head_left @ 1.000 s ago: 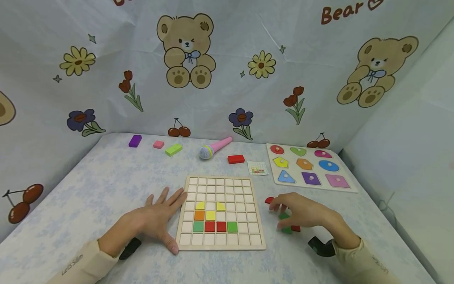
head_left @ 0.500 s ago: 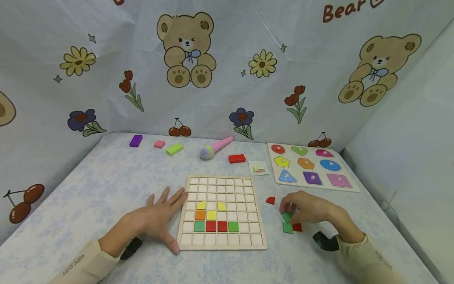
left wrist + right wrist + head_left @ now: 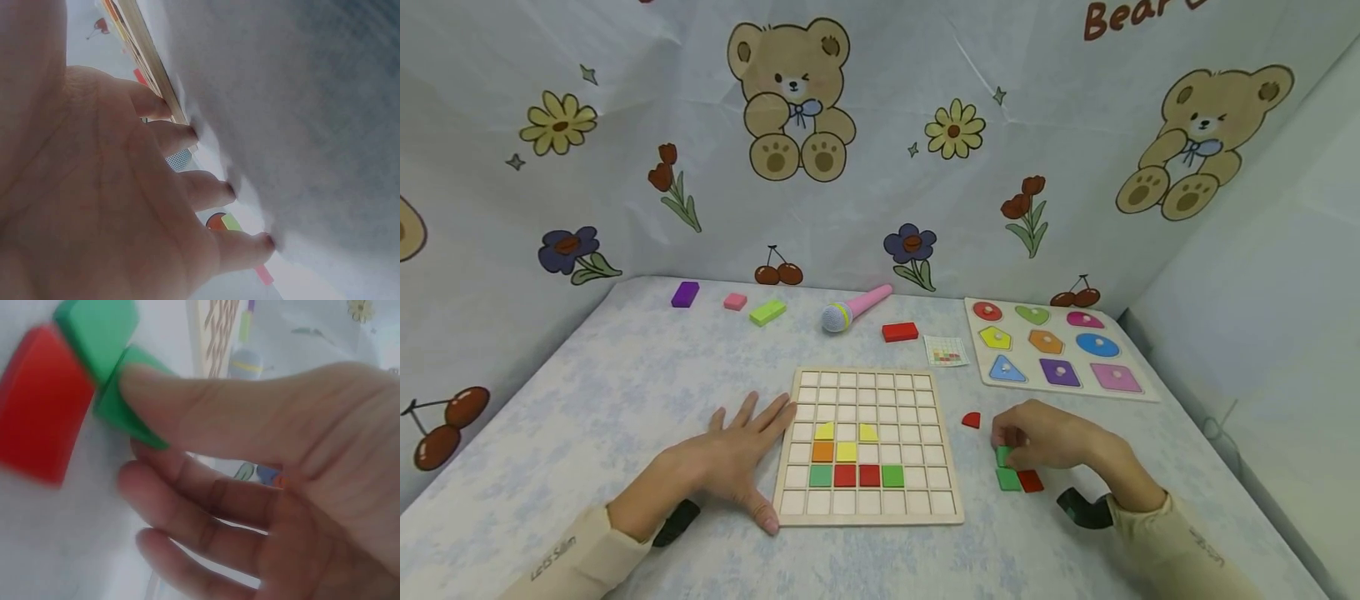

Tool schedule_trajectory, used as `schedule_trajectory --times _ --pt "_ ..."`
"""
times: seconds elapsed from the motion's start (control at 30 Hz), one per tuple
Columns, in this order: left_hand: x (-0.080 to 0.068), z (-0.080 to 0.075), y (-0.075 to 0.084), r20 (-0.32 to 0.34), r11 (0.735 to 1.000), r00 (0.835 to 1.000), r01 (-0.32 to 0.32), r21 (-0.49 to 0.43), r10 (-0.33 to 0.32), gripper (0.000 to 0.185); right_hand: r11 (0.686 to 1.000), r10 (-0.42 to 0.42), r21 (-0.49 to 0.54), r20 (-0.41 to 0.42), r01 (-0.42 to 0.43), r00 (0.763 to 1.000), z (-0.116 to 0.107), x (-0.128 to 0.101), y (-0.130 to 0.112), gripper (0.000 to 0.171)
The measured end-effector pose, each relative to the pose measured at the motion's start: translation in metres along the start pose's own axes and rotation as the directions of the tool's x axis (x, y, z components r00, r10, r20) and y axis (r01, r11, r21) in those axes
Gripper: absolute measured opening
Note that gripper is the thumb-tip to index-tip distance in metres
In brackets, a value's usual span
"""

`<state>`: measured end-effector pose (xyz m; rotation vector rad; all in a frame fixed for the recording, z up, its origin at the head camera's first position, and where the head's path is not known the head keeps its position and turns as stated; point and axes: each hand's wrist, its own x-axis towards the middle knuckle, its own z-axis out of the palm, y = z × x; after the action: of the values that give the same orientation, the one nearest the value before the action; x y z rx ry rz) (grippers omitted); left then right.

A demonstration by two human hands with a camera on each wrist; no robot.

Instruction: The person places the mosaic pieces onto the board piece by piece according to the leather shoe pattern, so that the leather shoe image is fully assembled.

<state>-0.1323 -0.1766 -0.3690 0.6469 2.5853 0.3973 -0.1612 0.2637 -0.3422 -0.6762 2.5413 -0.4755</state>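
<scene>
A wooden grid board (image 3: 867, 379) lies in the middle of the table, with yellow, orange, green and red tiles in its lower rows. My left hand (image 3: 730, 462) rests flat on the table, fingers straight, against the board's left edge (image 3: 150, 56). To the right of the board, my right hand (image 3: 1011, 446) pinches a green tile (image 3: 1004, 456), thumb on top (image 3: 122, 409). A second green tile (image 3: 1008, 479) and a red tile (image 3: 1031, 481) lie beside it on the table. A red quarter-round piece (image 3: 972, 420) lies just left of that hand.
A shape puzzle board (image 3: 1052, 350) sits at the back right. A pattern card (image 3: 946, 352), a red block (image 3: 899, 332) and a pink toy microphone (image 3: 853, 310) lie behind the grid board. Green (image 3: 767, 312), pink (image 3: 735, 302) and purple (image 3: 685, 294) blocks lie far left. Printed cloth walls close in.
My right hand drew back a little to the right and closed on the green tile, uncovering the red and green tiles beside it. The left hand has stayed put.
</scene>
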Motion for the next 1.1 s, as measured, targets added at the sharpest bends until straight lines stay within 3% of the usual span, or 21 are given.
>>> schedule_trajectory --times 0.27,0.6,0.93,1.1 --pt "0.0 -0.002 -0.002 -0.02 1.0 1.0 0.005 0.01 -0.004 0.15 0.985 -0.159 -0.072 -0.044 0.156 0.986 -0.004 0.001 -0.023 0.005" --pt "0.001 0.001 -0.002 -0.01 1.0 1.0 0.001 0.004 -0.001 0.15 0.965 -0.263 -0.002 -0.039 0.264 0.964 0.008 0.018 -0.056 0.006" --pt "0.001 0.0 -0.002 -0.001 1.0 1.0 0.003 -0.001 -0.003 0.149 0.951 -0.309 -0.017 -0.042 0.308 0.95 0.021 0.043 -0.074 0.003" --pt "0.002 0.001 -0.002 -0.001 1.0 1.0 0.008 0.009 -0.008 0.15 0.957 -0.287 -0.06 -0.069 0.283 0.956 0.029 0.047 -0.076 0.004"
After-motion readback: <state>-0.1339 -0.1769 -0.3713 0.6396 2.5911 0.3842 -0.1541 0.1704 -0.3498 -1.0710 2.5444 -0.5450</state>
